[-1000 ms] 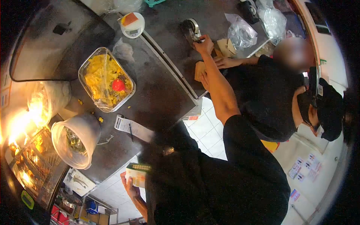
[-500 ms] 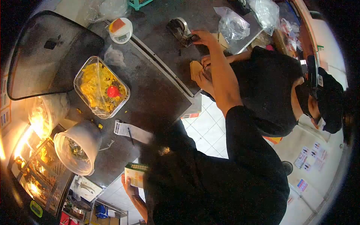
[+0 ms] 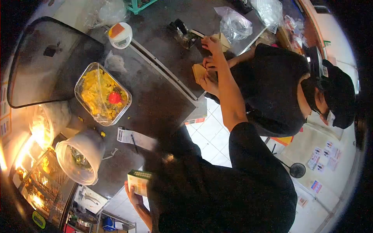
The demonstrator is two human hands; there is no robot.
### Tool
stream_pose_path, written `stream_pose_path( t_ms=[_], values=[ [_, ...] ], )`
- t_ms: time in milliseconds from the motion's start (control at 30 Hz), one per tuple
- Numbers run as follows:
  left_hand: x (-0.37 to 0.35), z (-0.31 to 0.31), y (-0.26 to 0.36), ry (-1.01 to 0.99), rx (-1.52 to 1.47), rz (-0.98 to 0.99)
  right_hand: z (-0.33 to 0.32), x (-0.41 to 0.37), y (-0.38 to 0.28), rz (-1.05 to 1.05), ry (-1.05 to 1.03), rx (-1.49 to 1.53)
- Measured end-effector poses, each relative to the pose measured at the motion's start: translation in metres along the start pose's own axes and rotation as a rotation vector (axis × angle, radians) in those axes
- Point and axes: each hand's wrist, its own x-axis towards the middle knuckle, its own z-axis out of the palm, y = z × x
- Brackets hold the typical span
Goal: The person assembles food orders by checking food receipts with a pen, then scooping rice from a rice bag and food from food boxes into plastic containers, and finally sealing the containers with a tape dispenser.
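Note:
My left hand is closed around a small white and green patterned box, near the counter edge. My right hand reaches far across the counter, its fingers pinched on the end of a thin strip of tape. The strip runs to a black tape dispenser. Below my right hand, a co-worker's hands hold a brown paper packet.
A glass tray of yellow food, a plastic tub, a paper slip with a pen, and a white scale lie on the counter. Plastic bags sit beyond. A co-worker in black stands close by.
My right hand has drawn away from the dispenser, and a strip now spans the gap. The view has shifted slightly. My left hand still holds the box.

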Motion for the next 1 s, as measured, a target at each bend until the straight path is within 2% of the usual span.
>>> stream_pose_path(
  t_ms=[33, 67, 100, 233, 300, 333, 400, 433, 500, 533, 600, 633, 700, 733, 800, 833, 867, 933, 1000],
  values=[
    [-0.004, -0.001, -0.004, 0.114, -0.013, 0.015, -0.002, 0.004, 0.006, -0.007, -0.001, 0.005],
    [-0.005, -0.002, -0.007, 0.226, -0.028, 0.034, -0.004, 0.006, 0.013, -0.12, -0.021, -0.053],
    [-0.003, 0.0, -0.002, 0.146, -0.024, 0.004, -0.006, 0.011, 0.018, -0.235, -0.04, -0.111],
    [-0.006, 0.006, 0.0, 0.118, -0.014, -0.001, 0.003, 0.02, 0.01, -0.344, -0.021, -0.049],
    [-0.007, 0.006, -0.003, 0.153, -0.011, 0.013, 0.01, 0.013, -0.021, -0.341, -0.052, 0.411],
    [-0.008, 0.005, -0.004, 0.184, -0.001, 0.022, 0.014, 0.012, -0.036, -0.341, -0.055, 0.413],
    [-0.007, 0.006, -0.004, 0.171, -0.014, 0.03, 0.02, 0.012, -0.066, -0.213, -0.14, 0.248],
    [-0.007, 0.006, -0.004, 0.159, -0.024, 0.032, 0.023, 0.014, -0.079, -0.213, -0.139, 0.249],
    [-0.003, 0.002, -0.004, 0.146, -0.016, 0.018, 0.033, 0.028, -0.098, -0.302, -0.124, -0.294],
    [-0.002, 0.0, -0.005, 0.135, -0.012, 0.006, 0.041, 0.039, -0.1, -0.303, -0.125, -0.293],
    [-0.003, 0.007, 0.0, 0.143, -0.004, 0.009, 0.055, 0.064, -0.097, -0.794, 0.038, -0.602],
    [-0.003, 0.011, 0.001, 0.151, 0.003, 0.011, 0.061, 0.064, -0.1, -0.798, 0.037, -0.598],
    [-0.003, 0.01, -0.001, 0.15, -0.005, 0.029, 0.07, 0.063, -0.102, -1.111, -0.021, -0.73],
    [-0.003, 0.01, -0.002, 0.15, -0.01, 0.04, 0.072, 0.061, -0.1, -1.116, -0.021, -0.723],
    [-0.005, 0.012, -0.004, 0.18, -0.024, 0.045, 0.075, 0.053, -0.091, -0.931, -0.112, -1.105],
    [-0.006, 0.013, -0.004, 0.209, -0.039, 0.043, 0.077, 0.054, -0.091, -0.821, -0.162, -1.168],
    [-0.006, 0.014, -0.003, 0.213, -0.039, 0.047, 0.078, 0.055, -0.091, -0.823, -0.165, -1.163],
    [-0.006, 0.014, -0.002, 0.129, -0.029, 0.036, 0.082, 0.054, -0.091, -1.019, -0.062, -1.06],
    [-0.005, 0.012, -0.005, 0.09, -0.03, 0.053, 0.087, 0.065, -0.094, -1.001, 0.011, -1.022]
  ],
)
